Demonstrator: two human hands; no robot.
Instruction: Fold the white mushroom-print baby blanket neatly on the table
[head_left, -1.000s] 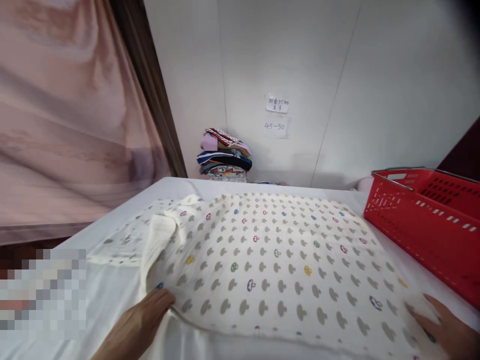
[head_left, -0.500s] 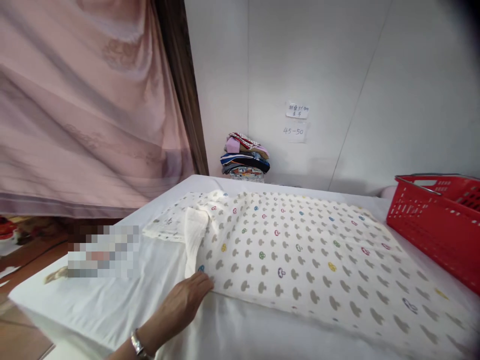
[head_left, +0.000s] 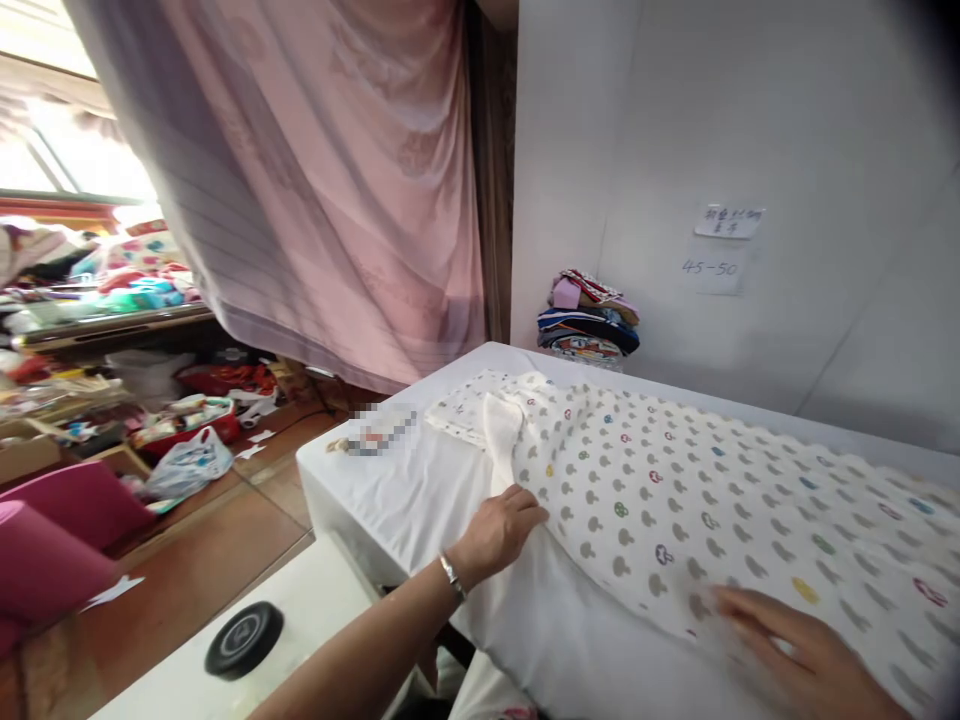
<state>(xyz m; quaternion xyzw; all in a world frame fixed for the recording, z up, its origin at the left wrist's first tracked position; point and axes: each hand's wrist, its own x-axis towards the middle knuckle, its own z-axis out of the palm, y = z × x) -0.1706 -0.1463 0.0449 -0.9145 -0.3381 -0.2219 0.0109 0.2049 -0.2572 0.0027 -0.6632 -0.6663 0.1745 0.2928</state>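
Note:
A cream cloth (head_left: 712, 490) printed with small grey and coloured mushrooms lies spread over a white-covered table (head_left: 390, 490). My left hand (head_left: 499, 530), a watch on its wrist, rests with curled fingers on the cloth's near left corner. My right hand (head_left: 787, 650) lies flat on the cloth's near edge at the lower right, fingers stretched out and blurred by motion. A folded flap of the cloth bunches at the far left corner.
A stack of folded clothes (head_left: 589, 320) sits at the back by the white wall with paper notes (head_left: 720, 245). A pink curtain (head_left: 337, 180) hangs at left. A black round disc (head_left: 244, 640) lies on a lower white surface. Cluttered goods fill the floor at left.
The view has swung left, so the red basket is out of frame and the room at left shows. My left hand stays at the cloth's corner; my right hand is back on the near edge.

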